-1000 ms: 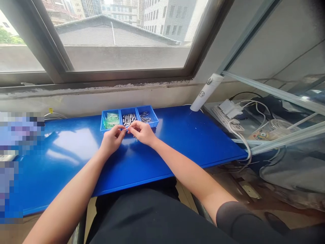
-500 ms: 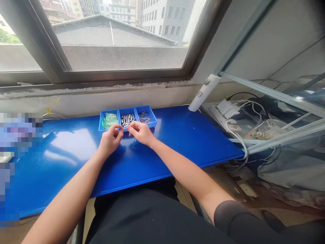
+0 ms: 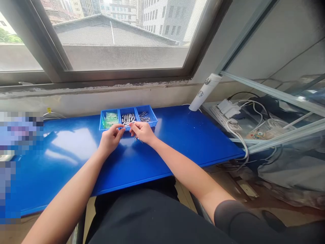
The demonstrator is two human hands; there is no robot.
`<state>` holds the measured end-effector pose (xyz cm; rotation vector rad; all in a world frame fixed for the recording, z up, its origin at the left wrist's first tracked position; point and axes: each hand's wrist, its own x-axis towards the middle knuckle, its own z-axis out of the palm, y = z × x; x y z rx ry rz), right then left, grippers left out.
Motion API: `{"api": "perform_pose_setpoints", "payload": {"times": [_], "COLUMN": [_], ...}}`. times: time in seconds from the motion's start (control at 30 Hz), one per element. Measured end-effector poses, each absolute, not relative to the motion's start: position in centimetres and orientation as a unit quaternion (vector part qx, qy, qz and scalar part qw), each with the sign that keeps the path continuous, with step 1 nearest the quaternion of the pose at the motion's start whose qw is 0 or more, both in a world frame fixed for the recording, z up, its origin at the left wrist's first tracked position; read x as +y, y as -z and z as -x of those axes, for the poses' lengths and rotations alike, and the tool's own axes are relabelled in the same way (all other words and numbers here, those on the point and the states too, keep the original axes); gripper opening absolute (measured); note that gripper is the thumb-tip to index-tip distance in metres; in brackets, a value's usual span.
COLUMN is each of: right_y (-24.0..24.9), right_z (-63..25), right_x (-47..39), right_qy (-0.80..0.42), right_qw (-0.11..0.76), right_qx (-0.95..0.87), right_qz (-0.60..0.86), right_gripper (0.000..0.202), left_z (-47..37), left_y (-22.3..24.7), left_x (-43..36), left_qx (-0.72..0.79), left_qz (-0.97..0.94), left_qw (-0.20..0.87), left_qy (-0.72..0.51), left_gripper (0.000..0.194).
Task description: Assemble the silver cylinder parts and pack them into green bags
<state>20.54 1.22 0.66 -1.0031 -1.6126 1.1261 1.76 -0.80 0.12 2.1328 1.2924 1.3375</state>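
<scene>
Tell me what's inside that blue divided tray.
Left to right: greenish pieces, small cylinders, thin metal pieces. Left hand and right hand cover part of its front, hiding what's there.

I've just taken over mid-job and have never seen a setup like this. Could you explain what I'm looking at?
There is no machine: these are a person's bare hands, the left hand and the right hand. The camera is worn on the head, looking forward and down.

On the blue table sits a blue tray with three compartments: green pieces left, dark and silver cylinders middle, thin metal pieces right. A white bottle is toward the back right.

The hands are close together at the tray's front, fingertips pinched; anything between them is too small to make out. Some thin pins show just below the right hand; whether held or lying there, I can't tell.
</scene>
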Motion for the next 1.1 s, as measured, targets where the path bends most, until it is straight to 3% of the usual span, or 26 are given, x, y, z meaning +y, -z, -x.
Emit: {"api": "perform_pose_setpoints", "payload": {"times": [0.53, 1.1], "right_y": [-0.89, -1.06], "right_z": [-20.15, -19.93], "right_x": [1.20, 0.74], "right_qy": [-0.521, -0.546], "right_qw": [0.450, 0.399], "right_qx": [-0.604, -0.633], "right_qz": [0.401, 0.377], "right_gripper": [0.069, 0.061], "left_z": [-1.67, -1.46], "left_y": [0.07, -0.22], "left_x": [-0.88, -1.11], "left_qx": [0.462, 0.479], "left_qz": [-0.746, -0.731], "left_qw": [0.168, 0.217], "left_qy": [-0.449, -0.434], "left_gripper": [0.024, 0.034]}}
